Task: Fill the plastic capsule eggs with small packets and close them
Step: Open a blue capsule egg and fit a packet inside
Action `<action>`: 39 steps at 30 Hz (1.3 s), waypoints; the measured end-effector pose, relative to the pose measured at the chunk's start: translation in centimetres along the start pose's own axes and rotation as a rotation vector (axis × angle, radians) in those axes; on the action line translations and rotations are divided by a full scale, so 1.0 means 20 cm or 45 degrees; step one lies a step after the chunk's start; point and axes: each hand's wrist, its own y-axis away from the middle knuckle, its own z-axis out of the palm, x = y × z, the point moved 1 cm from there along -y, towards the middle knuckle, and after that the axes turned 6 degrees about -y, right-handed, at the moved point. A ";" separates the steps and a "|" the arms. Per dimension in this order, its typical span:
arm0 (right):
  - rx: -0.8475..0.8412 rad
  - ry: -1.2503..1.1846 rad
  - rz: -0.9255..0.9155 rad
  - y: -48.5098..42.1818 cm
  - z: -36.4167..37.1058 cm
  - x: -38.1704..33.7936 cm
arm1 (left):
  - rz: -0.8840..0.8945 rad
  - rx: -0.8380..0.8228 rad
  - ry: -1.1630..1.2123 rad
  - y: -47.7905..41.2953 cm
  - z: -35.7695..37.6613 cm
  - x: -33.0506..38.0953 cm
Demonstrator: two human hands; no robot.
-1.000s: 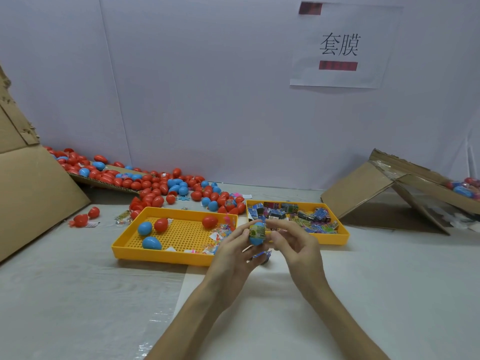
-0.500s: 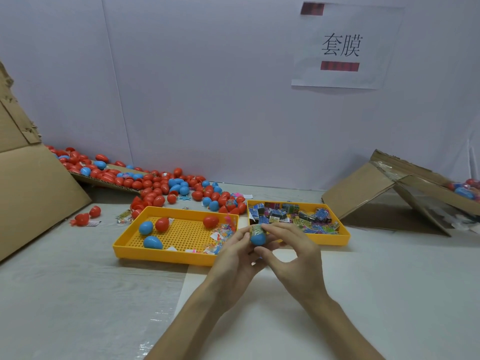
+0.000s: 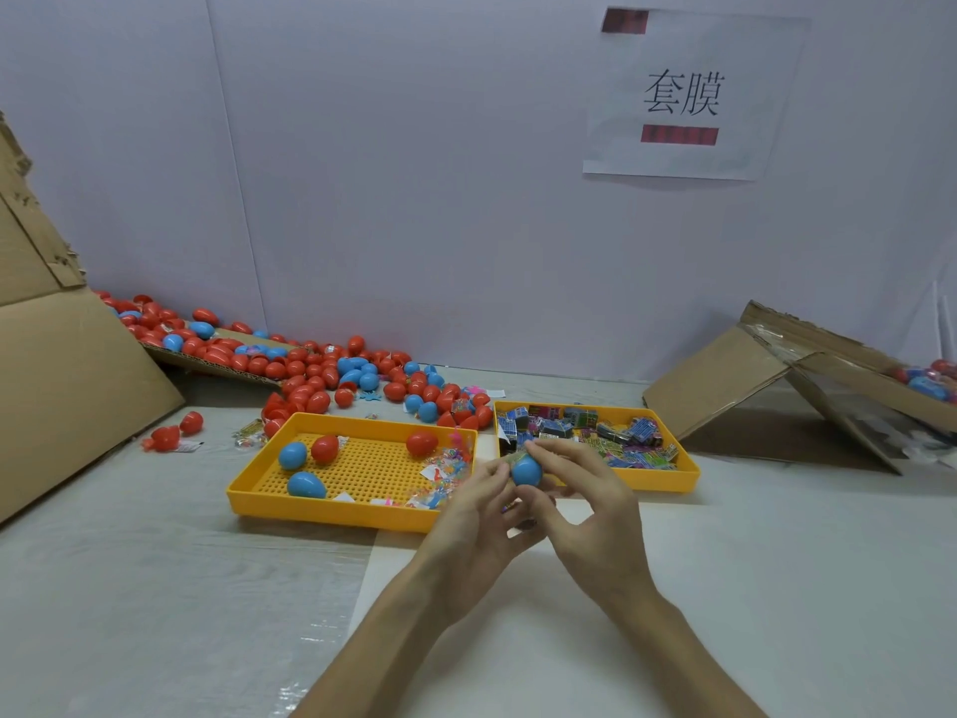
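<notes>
Over table, curled fingers around blue egg

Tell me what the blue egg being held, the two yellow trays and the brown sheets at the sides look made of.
Blue egg: likely hard plastic, smooth, faintly glossy, uniform colour. Left tray and right tray: moulded plastic, semi-matte; the left floor is a regular perforated grid. Left sheet and right sheet: cardboard, probably corrugated, matte brown, ragged torn edges.

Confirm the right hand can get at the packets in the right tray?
Probably yes: the right hand is just in front of the open tray of packets, nothing between. But its grip is on the blue egg, shared with the left hand, so it must let go first.
</notes>
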 end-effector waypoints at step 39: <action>0.081 -0.114 0.053 -0.01 -0.02 0.03 | 0.183 0.233 -0.142 0.01 0.01 0.00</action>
